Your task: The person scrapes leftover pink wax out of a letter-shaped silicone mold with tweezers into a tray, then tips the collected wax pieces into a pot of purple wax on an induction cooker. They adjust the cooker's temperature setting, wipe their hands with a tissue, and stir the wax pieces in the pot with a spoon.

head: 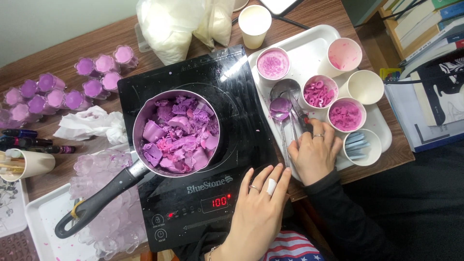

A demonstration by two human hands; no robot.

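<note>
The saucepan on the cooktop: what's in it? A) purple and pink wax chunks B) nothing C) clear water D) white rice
A: the saucepan on the black induction cooktop is heaped with solid purple and pink wax chunks, not yet melted.

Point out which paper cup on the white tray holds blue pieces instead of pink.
The paper cup at the tray's near right corner, beside the right hand; the others hold pink or nothing.

Purple-coated spoon (pixel 282 113) lies on white tray (pixel 309 46).
</note>
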